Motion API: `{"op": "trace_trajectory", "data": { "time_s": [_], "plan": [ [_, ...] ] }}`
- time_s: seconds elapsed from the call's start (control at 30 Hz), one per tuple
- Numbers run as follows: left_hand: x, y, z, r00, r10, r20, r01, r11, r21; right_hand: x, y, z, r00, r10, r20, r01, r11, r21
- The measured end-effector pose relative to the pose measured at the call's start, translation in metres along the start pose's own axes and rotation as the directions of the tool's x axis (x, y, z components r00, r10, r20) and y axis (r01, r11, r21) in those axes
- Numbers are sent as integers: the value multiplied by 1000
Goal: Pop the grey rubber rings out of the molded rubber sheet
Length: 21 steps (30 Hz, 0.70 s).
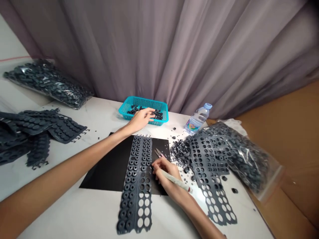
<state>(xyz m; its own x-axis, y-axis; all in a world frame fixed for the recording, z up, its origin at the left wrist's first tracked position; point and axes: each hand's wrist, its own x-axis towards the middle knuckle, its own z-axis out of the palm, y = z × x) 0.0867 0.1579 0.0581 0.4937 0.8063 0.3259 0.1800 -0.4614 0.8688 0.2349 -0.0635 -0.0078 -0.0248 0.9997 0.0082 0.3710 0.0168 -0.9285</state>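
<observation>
Black holed sheet in front of me, over the dark mat; long axis runs away from me, near end overhanging onto the table. My right hand grips a white pen-like tool, butt toward my wrist. My left hand, over the blue basket: fingers curled, cannot tell whether holding anything.

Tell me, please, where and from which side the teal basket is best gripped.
I would probably grip the teal basket by its rim at both short ends, from left and right: the rim stands above the table, and the left hand crosses the near long side.
</observation>
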Motion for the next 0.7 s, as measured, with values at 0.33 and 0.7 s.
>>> {"op": "trace_trajectory", "data": {
  "time_s": [0.33,0.7],
  "plan": [
    [-41,12,-7,990,141,22,-142,954,263,0,-5,-4,999,-38,23,38,999,-24],
    [-181,27,0,937,-9,350,-114,938,328,-15,-15,9,997,69,30,-72,992,104]
  ]
}}
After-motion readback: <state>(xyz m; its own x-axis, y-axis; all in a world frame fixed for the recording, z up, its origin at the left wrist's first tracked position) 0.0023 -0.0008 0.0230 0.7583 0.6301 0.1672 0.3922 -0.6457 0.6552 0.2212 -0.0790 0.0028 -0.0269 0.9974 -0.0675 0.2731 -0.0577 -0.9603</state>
